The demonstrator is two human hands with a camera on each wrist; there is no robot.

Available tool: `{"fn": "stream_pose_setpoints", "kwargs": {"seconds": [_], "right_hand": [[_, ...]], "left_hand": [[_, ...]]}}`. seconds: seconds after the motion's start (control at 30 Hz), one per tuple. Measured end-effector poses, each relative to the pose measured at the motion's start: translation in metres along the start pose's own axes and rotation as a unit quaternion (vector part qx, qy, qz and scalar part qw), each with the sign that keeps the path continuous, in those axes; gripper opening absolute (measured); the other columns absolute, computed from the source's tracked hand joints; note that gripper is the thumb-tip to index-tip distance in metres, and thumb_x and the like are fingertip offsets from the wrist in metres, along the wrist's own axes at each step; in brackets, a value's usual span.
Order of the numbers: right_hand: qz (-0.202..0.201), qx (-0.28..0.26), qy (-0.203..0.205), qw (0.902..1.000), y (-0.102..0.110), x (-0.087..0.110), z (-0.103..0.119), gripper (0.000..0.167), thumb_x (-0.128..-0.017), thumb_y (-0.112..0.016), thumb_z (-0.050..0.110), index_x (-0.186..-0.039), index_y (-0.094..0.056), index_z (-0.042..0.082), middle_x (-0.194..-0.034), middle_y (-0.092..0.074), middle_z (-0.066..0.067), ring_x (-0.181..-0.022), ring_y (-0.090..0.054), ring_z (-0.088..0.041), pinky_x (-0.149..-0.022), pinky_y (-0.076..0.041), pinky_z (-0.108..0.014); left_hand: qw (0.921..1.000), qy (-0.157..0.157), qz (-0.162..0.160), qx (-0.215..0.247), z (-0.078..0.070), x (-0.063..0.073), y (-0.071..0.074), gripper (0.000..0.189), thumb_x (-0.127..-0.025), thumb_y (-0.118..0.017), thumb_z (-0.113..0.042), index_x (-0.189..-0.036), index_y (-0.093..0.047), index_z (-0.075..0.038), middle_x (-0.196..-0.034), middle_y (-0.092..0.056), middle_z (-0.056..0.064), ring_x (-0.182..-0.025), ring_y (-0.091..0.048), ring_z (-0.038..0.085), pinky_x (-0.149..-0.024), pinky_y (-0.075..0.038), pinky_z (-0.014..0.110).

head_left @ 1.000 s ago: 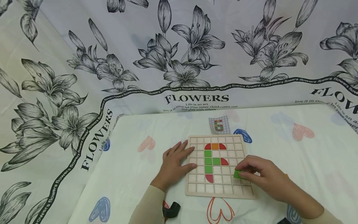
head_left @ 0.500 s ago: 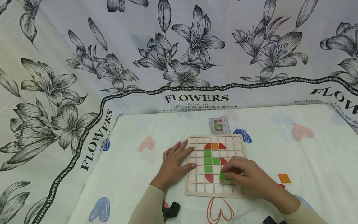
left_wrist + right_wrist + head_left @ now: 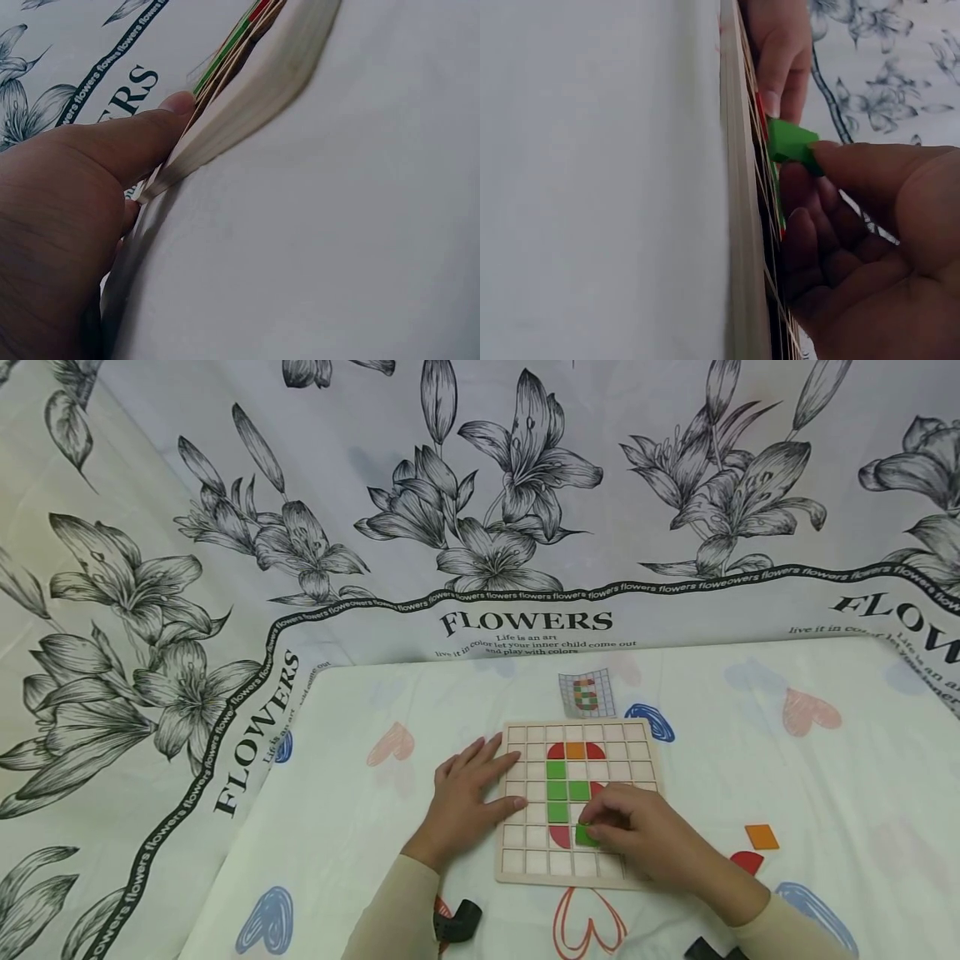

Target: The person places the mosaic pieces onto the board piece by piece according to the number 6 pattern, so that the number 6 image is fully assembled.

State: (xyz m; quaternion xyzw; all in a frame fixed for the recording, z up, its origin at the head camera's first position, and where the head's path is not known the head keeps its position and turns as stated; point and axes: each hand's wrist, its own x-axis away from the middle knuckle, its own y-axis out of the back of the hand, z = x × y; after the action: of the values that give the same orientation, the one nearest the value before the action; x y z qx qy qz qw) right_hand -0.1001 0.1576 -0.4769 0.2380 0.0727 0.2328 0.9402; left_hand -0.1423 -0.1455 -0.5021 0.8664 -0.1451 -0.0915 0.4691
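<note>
A wooden grid board (image 3: 517,866) lies on the cloth, with green and orange squares and red quarter-round tiles set in some of its cells. My right hand (image 3: 637,827) pinches a green square tile (image 3: 790,140) between thumb and fingers. In the head view that tile sits low over the board, just right of the lower red quarter-round tile (image 3: 559,837). My left hand (image 3: 468,797) rests with spread fingers on the board's left edge; its thumb (image 3: 178,103) lies over the rim in the left wrist view.
Behind the board lies a small pattern card (image 3: 587,694) showing a coloured grid figure. To the right are a loose orange square tile (image 3: 762,837) and a red quarter-round tile (image 3: 747,862). A black object (image 3: 459,922) is beside the left sleeve. Flowered cloth (image 3: 517,527) hangs behind.
My right hand has carried the green tile leftward across the board to beside the lower red tile. The loose orange and red tiles have come into view. My left hand stays in place.
</note>
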Motion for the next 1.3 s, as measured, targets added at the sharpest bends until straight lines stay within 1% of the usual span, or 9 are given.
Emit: {"fn": "stream_pose_setpoints", "kwargs": {"seconds": [0.13, 0.17, 0.33, 0.53, 0.63, 0.77, 1.0, 1.3], "right_hand": [[0.001, 0.016, 0.005, 0.9999, -0.0037, 0.0001, -0.0022, 0.009, -0.103, -0.078, 0.014, -0.102, -0.077, 0.023, -0.097, -0.067, 0.013, -0.087, -0.062, -0.011, -0.079, -0.056, -0.029], [0.001, 0.019, 0.009, 0.9998, -0.0043, 0.0001, -0.0030, 0.009, -0.103, -0.078, 0.014, -0.102, -0.077, 0.023, -0.097, -0.067, 0.014, -0.087, -0.061, -0.011, -0.078, -0.056, -0.029], [0.001, 0.021, 0.006, 0.9998, -0.0058, 0.0005, -0.0049, 0.010, -0.103, -0.078, 0.014, -0.103, -0.077, 0.024, -0.098, -0.066, 0.014, -0.088, -0.061, -0.011, -0.079, -0.056, -0.029], [-0.018, 0.024, 0.020, 0.9993, -0.0084, -0.0002, -0.0084, 0.012, -0.102, -0.079, 0.012, -0.102, -0.076, 0.023, -0.097, -0.066, 0.014, -0.086, -0.061, -0.010, -0.077, -0.056, -0.028], [-0.020, 0.027, 0.014, 0.9993, -0.0097, -0.0001, -0.0090, 0.014, -0.101, -0.080, 0.011, -0.102, -0.076, 0.024, -0.096, -0.066, 0.013, -0.086, -0.061, -0.010, -0.076, -0.055, -0.028], [-0.015, 0.023, 0.008, 0.9996, -0.0100, 0.0001, -0.0092, 0.014, -0.101, -0.080, 0.011, -0.101, -0.076, 0.024, -0.095, -0.065, 0.011, -0.085, -0.062, -0.012, -0.075, -0.055, -0.028], [-0.019, 0.015, 0.002, 0.9997, -0.0098, 0.0011, -0.0078, 0.010, -0.101, -0.080, 0.013, -0.103, -0.076, 0.023, -0.094, -0.064, 0.010, -0.084, -0.061, -0.013, -0.073, -0.054, -0.028], [-0.024, 0.002, 0.021, 0.9995, -0.0104, 0.0021, -0.0079, 0.008, -0.102, -0.079, 0.015, -0.103, -0.076, 0.022, -0.093, -0.064, 0.010, -0.083, -0.061, -0.013, -0.072, -0.054, -0.028]], "left_hand": [[1.0000, 0.002, 0.000, 0.001, 0.0003, -0.0006, -0.0005, 0.070, -0.097, -0.079, -0.056, -0.161, -0.057, -0.035, -0.176, -0.029, -0.012, -0.164, -0.015, 0.018, -0.125, -0.010, 0.057], [1.0000, 0.002, 0.000, 0.000, 0.0013, -0.0010, -0.0011, 0.071, -0.097, -0.079, -0.056, -0.161, -0.057, -0.036, -0.176, -0.028, -0.013, -0.164, -0.015, 0.017, -0.125, -0.010, 0.056], [0.9999, 0.009, 0.005, -0.003, 0.0055, -0.0029, -0.0028, 0.072, -0.097, -0.078, -0.059, -0.162, -0.055, -0.040, -0.176, -0.026, -0.018, -0.163, -0.013, 0.013, -0.125, -0.008, 0.054], [0.9999, 0.013, 0.007, -0.003, 0.0044, -0.0032, -0.0020, 0.071, -0.097, -0.078, -0.059, -0.162, -0.055, -0.040, -0.176, -0.025, -0.019, -0.163, -0.012, 0.013, -0.125, -0.008, 0.053], [0.9998, 0.017, 0.008, -0.004, 0.0044, -0.0031, -0.0022, 0.071, -0.097, -0.078, -0.059, -0.162, -0.055, -0.041, -0.176, -0.025, -0.019, -0.163, -0.012, 0.012, -0.126, -0.008, 0.053], [0.9998, 0.016, 0.007, -0.006, 0.0040, -0.0035, -0.0025, 0.071, -0.097, -0.078, -0.058, -0.162, -0.055, -0.041, -0.176, -0.026, -0.018, -0.163, -0.012, 0.013, -0.125, -0.008, 0.053], [0.9998, 0.013, 0.008, -0.009, 0.0040, -0.0033, -0.0026, 0.071, -0.097, -0.078, -0.058, -0.162, -0.055, -0.041, -0.176, -0.026, -0.017, -0.163, -0.012, 0.012, -0.125, -0.008, 0.053], [0.9998, 0.015, 0.008, -0.008, 0.0041, -0.0030, -0.0028, 0.071, -0.097, -0.078, -0.058, -0.162, -0.055, -0.041, -0.176, -0.026, -0.018, -0.163, -0.013, 0.013, -0.125, -0.009, 0.053]]}}
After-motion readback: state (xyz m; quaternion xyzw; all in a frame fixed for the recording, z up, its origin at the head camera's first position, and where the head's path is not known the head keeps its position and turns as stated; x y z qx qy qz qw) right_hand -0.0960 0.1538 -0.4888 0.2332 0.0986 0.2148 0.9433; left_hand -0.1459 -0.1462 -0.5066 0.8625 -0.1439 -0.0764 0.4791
